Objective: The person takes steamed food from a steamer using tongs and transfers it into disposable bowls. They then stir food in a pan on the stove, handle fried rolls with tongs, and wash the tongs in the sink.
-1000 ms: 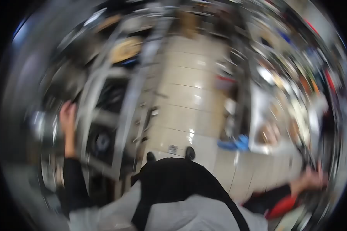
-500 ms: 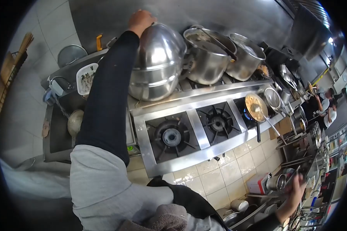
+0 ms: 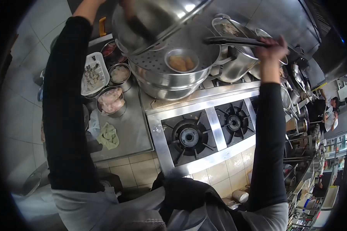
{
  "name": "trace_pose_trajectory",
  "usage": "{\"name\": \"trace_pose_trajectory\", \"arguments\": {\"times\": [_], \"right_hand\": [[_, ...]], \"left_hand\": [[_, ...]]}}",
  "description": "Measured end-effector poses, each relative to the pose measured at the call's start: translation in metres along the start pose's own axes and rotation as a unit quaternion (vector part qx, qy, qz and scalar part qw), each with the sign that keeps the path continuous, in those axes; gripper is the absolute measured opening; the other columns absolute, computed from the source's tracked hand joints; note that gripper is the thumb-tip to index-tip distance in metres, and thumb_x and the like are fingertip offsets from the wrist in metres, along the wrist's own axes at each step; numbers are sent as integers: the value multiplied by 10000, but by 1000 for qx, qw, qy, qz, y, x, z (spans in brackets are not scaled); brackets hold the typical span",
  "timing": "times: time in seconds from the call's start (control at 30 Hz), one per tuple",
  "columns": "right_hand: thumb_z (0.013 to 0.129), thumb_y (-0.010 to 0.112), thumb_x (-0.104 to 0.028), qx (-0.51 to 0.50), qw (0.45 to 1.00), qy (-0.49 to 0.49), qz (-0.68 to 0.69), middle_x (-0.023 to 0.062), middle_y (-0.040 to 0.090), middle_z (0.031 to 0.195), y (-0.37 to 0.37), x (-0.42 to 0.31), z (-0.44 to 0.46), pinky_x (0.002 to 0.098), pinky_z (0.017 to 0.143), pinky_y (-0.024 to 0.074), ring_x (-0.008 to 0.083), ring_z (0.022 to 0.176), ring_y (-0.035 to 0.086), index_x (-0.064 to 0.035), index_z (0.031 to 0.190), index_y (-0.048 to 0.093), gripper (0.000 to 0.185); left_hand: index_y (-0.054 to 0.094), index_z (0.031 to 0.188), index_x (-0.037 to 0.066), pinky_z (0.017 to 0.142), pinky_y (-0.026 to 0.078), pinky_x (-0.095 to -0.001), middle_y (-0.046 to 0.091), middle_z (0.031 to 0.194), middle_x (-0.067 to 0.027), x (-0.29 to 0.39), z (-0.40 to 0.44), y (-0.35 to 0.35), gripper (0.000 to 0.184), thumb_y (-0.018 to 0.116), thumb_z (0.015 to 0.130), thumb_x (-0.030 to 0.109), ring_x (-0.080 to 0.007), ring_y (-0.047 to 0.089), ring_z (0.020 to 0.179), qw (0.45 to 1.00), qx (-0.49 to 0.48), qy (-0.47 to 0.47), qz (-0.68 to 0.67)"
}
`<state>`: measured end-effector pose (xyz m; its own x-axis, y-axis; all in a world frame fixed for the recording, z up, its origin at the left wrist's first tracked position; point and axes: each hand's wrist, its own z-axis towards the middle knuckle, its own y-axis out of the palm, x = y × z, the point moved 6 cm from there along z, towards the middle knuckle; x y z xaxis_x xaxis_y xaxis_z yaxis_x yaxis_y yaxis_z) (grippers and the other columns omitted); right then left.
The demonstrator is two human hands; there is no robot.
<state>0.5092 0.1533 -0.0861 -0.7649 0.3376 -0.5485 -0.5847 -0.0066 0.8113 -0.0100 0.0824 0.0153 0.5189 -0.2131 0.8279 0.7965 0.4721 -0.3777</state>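
Observation:
A domed metal steamer lid is raised and tilted over the left part of a large steamer pot. My left hand, partly cut off by the top edge, is at the lid's upper left; its fingers are out of sight, but the lid hangs from that side. On the perforated steamer tray sits a small metal bowl holding yellow-orange pieces. My right hand is closed round long dark metal tongs, whose tips point left above the tray's right side.
Left of the steamer are a white basket of food, a bowl of pale meat and a green cloth. Tall stockpots stand to the right. Gas burners lie in front. People stand far right.
My left hand has lifted the lid and tilted it leftward, exposing the tray and bowl. My right hand has come up from the lower right and now holds tongs over the steamer.

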Motion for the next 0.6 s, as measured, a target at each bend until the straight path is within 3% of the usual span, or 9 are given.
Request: {"name": "trace_pose_trajectory", "arguments": {"times": [0.13, 0.17, 0.33, 0.43, 0.53, 0.6], "right_hand": [[889, 579, -359, 43, 998, 41, 10, 38, 397, 535, 31, 112, 5, 374, 572, 465, 203, 501, 427, -133, 598, 382, 418], [892, 579, -380, 11, 999, 51, 16, 80, 436, 538, 29, 136, 19, 433, 536, 494, 258, 495, 499, -88, 683, 434, 387], [869, 633, -379, 36, 994, 3, -108, 94, 509, 593, 44, 208, 18, 419, 478, 476, 256, 452, 501, -45, 745, 478, 388], [851, 663, -393, 103, 987, 18, -119, 62, 490, 605, 40, 242, 18, 394, 495, 457, 226, 484, 490, -45, 760, 492, 398], [844, 670, -417, 85, 989, 72, -96, 32, 476, 619, 37, 283, 25, 386, 506, 430, 205, 530, 498, -50, 773, 502, 410], [851, 646, -444, 83, 990, 73, -88, 34, 490, 640, 26, 308, 45, 397, 489, 394, 213, 534, 491, -73, 807, 528, 392]], "left_hand": [[706, 1121, 23, 836, 436, -371, 680, 1101, -102, -5, -27, -36, 350, 650, 923, 307, -236, 586, 970, 994, 88, -59, 12], [705, 1125, 27, 834, 429, -369, 678, 1101, -98, -7, -31, -40, 350, 651, 923, 308, -232, 580, 970, 994, 88, -62, 1], [694, 1145, 30, 810, 420, -353, 671, 1096, -91, -28, -30, -62, 350, 645, 930, 302, -217, 566, 964, 993, 79, -58, -65], [694, 1071, 26, 708, 437, -294, 676, 972, -65, -39, -30, -72, 304, 630, 942, 294, -155, 577, 820, 988, 73, -44, -128], [682, 970, 42, 587, 422, -235, 652, 829, -16, -59, -27, -86, 254, 617, 954, 286, -87, 536, 641, 983, 49, -67, -163], [667, 925, 61, 537, 408, -219, 621, 756, 15, -146, 29, -118, 237, 610, 961, 288, -60, 491, 559, 932, -45, -91, -348]]}}
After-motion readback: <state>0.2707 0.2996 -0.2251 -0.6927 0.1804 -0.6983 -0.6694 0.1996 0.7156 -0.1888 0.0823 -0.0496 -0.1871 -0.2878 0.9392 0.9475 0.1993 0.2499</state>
